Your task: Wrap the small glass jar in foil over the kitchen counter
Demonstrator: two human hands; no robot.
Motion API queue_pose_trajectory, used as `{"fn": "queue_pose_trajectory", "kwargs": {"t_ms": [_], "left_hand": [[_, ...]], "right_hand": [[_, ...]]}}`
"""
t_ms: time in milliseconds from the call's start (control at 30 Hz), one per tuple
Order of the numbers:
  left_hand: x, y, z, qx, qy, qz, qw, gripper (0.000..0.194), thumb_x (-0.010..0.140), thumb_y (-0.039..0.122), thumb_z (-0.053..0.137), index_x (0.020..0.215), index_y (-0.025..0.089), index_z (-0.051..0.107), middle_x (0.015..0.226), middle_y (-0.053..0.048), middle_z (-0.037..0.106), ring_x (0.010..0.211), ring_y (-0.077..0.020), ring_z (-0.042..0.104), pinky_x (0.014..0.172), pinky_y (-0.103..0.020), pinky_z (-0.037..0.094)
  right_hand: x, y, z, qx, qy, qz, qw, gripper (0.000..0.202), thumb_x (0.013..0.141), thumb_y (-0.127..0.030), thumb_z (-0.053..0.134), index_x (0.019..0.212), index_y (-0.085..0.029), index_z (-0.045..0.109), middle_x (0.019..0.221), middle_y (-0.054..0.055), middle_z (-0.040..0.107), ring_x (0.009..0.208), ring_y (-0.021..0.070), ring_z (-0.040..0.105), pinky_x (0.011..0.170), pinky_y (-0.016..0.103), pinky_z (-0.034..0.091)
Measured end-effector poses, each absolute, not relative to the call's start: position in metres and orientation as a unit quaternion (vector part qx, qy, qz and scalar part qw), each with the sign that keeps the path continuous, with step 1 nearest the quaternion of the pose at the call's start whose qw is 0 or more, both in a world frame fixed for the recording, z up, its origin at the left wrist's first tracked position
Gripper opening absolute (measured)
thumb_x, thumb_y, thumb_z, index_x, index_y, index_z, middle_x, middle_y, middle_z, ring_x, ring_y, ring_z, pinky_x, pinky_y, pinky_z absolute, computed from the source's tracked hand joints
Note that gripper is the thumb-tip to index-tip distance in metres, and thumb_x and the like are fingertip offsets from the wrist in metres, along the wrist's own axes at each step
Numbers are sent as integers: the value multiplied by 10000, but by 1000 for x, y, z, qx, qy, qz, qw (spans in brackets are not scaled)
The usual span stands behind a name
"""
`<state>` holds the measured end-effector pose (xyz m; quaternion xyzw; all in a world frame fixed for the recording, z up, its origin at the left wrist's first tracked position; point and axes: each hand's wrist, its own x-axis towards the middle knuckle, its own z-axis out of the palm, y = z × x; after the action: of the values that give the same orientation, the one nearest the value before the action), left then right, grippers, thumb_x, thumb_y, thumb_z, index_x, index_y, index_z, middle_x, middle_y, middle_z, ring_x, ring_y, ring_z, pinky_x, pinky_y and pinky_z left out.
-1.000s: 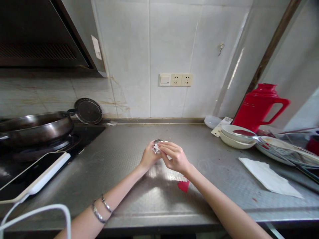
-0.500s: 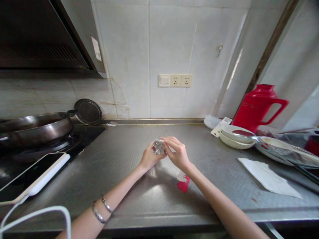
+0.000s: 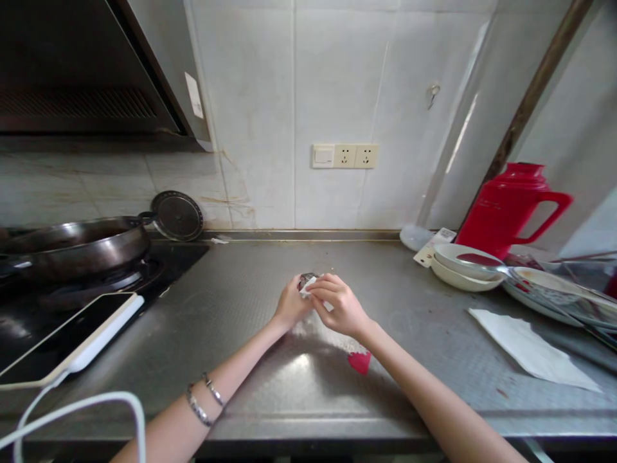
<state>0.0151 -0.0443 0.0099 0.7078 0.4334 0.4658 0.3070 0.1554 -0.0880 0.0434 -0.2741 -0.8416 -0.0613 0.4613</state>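
Note:
Over the middle of the steel counter (image 3: 231,360), my left hand (image 3: 289,307) is wrapped around a small round object (image 3: 304,279), shiny silver and dark. Its kind I cannot make out, since the fingers cover most of it. My right hand (image 3: 343,307) pinches a small white piece (image 3: 308,287), like folded paper or tissue, against this object's near right side. A red scrap (image 3: 359,363) lies below my right wrist, flat on the counter.
To the left, a steel pan (image 3: 91,247) sits on the black stove, with a cabled phone (image 3: 67,341) in front. At the right are stacked white bowls (image 3: 463,276), a red thermos (image 3: 506,212), a plate (image 3: 540,301) and a paper napkin (image 3: 530,347).
My right hand has turned and lowered slightly, with the white piece now pressed across the round object's near side. The object shows less silver. The whole view has shifted slightly.

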Motion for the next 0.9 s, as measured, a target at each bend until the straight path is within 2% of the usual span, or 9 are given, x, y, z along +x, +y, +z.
{"fn": "queue_pose_trajectory", "kwargs": {"t_ms": [133, 267, 333, 567, 733, 900], "left_hand": [[15, -40, 5, 683, 402, 487, 368, 393, 613, 298, 757, 937, 150, 591, 837, -32, 682, 747, -168, 618, 677, -264, 476], [17, -40, 6, 646, 396, 502, 417, 541, 540, 313, 829, 1003, 145, 606, 851, -47, 684, 774, -184, 628, 679, -276, 497], [18, -43, 9, 636, 396, 502, 431, 590, 524, 313, 842, 1036, 142, 604, 874, -57, 684, 777, -185, 634, 674, -278, 507], [22, -51, 16, 622, 373, 487, 487, 655, 530, 360, 836, 1074, 112, 568, 856, -53, 676, 682, -146, 629, 566, -236, 500], [21, -46, 12, 604, 382, 488, 501, 647, 550, 448, 812, 1039, 112, 553, 781, -17, 635, 541, -96, 561, 408, -181, 399], [17, -41, 10, 613, 392, 501, 469, 543, 573, 442, 801, 946, 119, 573, 718, 6, 611, 525, -78, 525, 435, -175, 405]], "right_hand": [[157, -90, 50, -281, -821, 8, 497, 184, 874, -163, 523, 845, -217, 696, 852, 50, 728, 810, 190, 634, 765, 360, 507], [166, -87, 57, -353, -718, 38, 598, 203, 897, -252, 520, 867, -229, 719, 923, 67, 723, 856, 201, 656, 774, 351, 522], [170, -85, 58, -385, -684, 37, 618, 211, 894, -284, 525, 867, -224, 724, 941, 74, 716, 868, 206, 660, 767, 340, 527], [167, -82, 49, -364, -723, 48, 585, 219, 880, -269, 528, 801, -198, 720, 848, 80, 713, 782, 189, 666, 710, 304, 527], [164, -85, 46, -349, -729, 43, 587, 209, 874, -253, 528, 789, -195, 710, 827, 80, 711, 762, 187, 660, 707, 311, 519], [162, -88, 46, -343, -738, 48, 579, 205, 868, -268, 533, 755, -198, 690, 774, 70, 703, 727, 185, 655, 691, 307, 513]]}}
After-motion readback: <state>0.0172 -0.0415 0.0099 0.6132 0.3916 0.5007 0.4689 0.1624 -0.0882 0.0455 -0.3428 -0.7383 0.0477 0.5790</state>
